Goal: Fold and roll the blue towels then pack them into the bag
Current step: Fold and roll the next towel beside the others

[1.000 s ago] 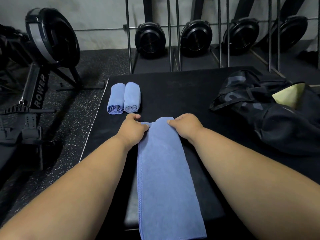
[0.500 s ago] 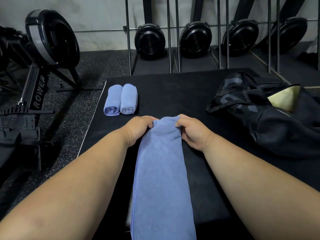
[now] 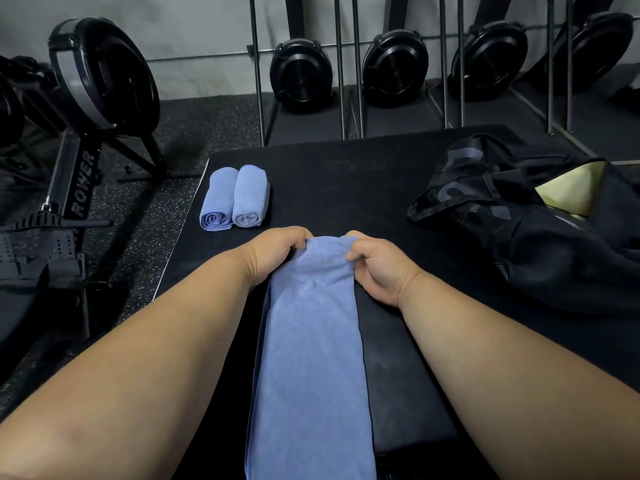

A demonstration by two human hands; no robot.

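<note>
On the black padded tabletop (image 3: 346, 188) in a gym, our folded strip of blue terry towel (image 3: 311, 341) runs toward us. Our left hand (image 3: 277, 252) and right hand (image 3: 375, 265) each pinch its far end, curling it over. We should roll tight and even. Two rolled blue towels (image 3: 235, 197) sit beyond our left hand; the open black fabric bag (image 3: 519, 220) lies right, rowing machines (image 3: 86, 98) around.

Blue towel (image 3: 311, 341), two blue rolled towels (image 3: 235, 199), black bag (image 3: 540, 237) with yellow lining (image 3: 568, 192), black speckled floor (image 3: 145, 216)
</note>
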